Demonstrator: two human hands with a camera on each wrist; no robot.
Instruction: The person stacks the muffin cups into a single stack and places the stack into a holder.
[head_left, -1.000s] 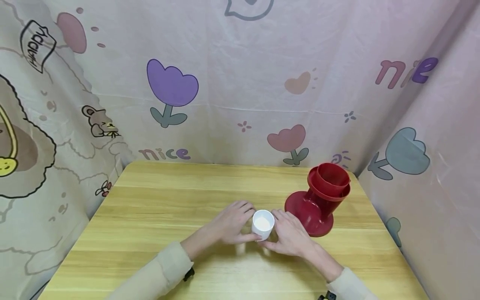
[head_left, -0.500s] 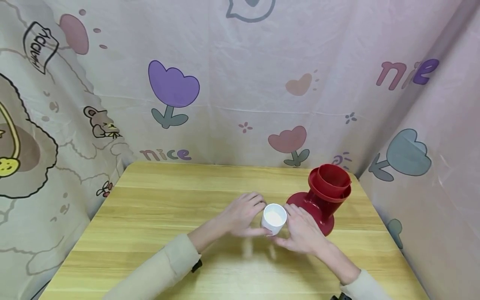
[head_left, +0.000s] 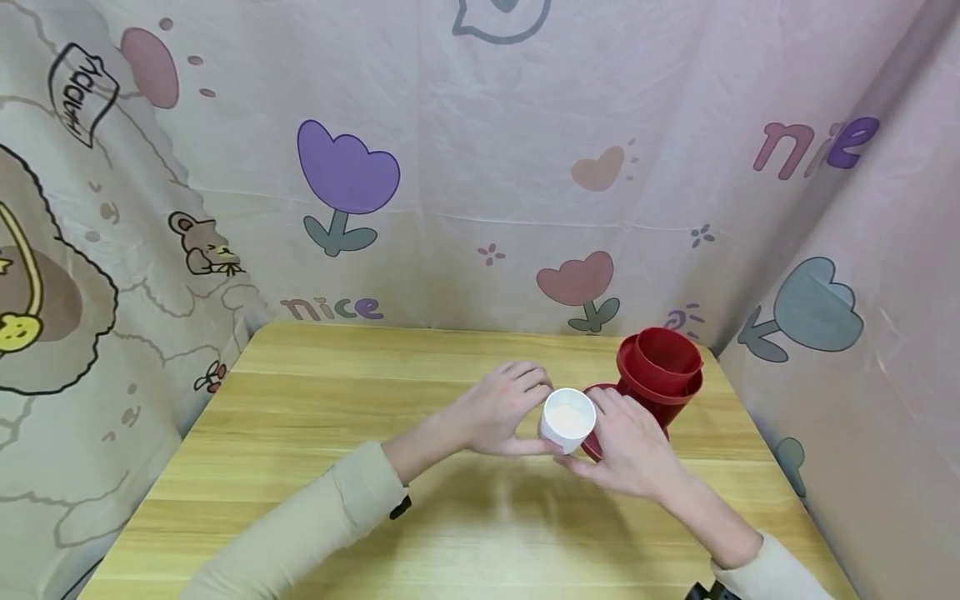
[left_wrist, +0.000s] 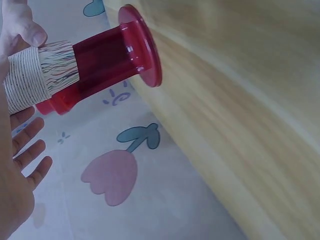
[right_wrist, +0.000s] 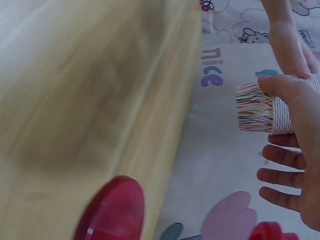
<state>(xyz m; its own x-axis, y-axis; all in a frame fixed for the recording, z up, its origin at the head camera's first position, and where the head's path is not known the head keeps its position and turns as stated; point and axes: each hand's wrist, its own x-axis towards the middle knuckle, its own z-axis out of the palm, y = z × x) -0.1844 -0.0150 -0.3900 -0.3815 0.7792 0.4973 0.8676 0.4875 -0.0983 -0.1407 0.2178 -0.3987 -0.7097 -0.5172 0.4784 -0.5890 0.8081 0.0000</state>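
Observation:
A stack of nested paper cups [head_left: 567, 440], white inside with thin coloured lines on the outside, is held up above the table between both hands. My left hand [head_left: 504, 414] grips its left side, thumb along the near side. On the right side my right hand [head_left: 633, 442] grips it, with its thumb near the other one. The right wrist view shows the lined end cup [right_wrist: 254, 107] pointing down and the other rims packed behind it. Just right of the stack stands a red holder [head_left: 663, 367] with a wide tube and round base, partly hidden by my right hand.
The wooden table [head_left: 322, 417] runs back to a printed cloth [head_left: 450, 167] hanging behind it, with more cloth along both sides. The red holder stands towards the table's back right corner, its tube opening upward.
Both hands have carried the cup stack to the right and upward, closer to the red holder. The holder has stayed put, and more of its base is now covered by the right hand.

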